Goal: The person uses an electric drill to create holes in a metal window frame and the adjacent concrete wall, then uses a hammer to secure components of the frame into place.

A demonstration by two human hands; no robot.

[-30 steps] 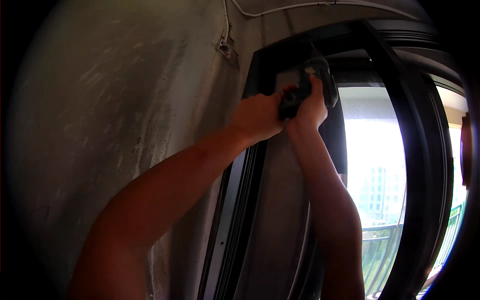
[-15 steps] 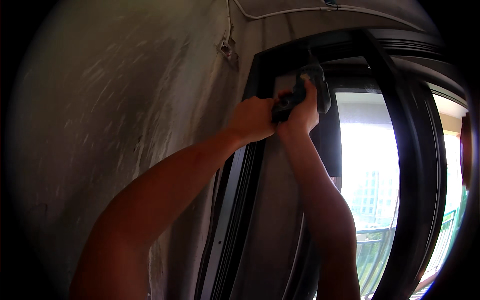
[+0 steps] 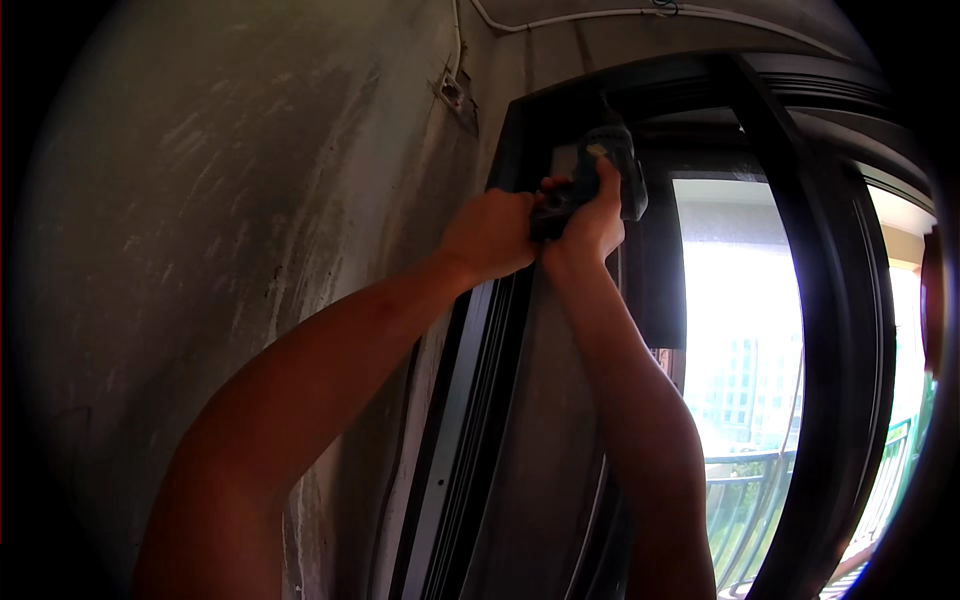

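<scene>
Overhead, a dark power drill [image 3: 628,165] points up at the top bar of a black door frame [image 3: 655,88]. My right hand [image 3: 592,228] is wrapped round the drill's grip, its thumb laid up along the body. My left hand [image 3: 488,236] is closed at the drill's dark lower left end, close beside my right wrist. The drill's thin tip reaches up to the dark underside of the bar; shadow hides whether it touches.
A stained bare wall [image 3: 220,200] rises on the left, with an open wall box [image 3: 452,92] and a white conduit [image 3: 560,17] above. Glass panes on the right show a balcony railing [image 3: 745,468] outside. A black upright [image 3: 830,300] divides them.
Both hands and the drill have shifted slightly left in the picture, while the door frame stays nearly in place. My grip looks the same.
</scene>
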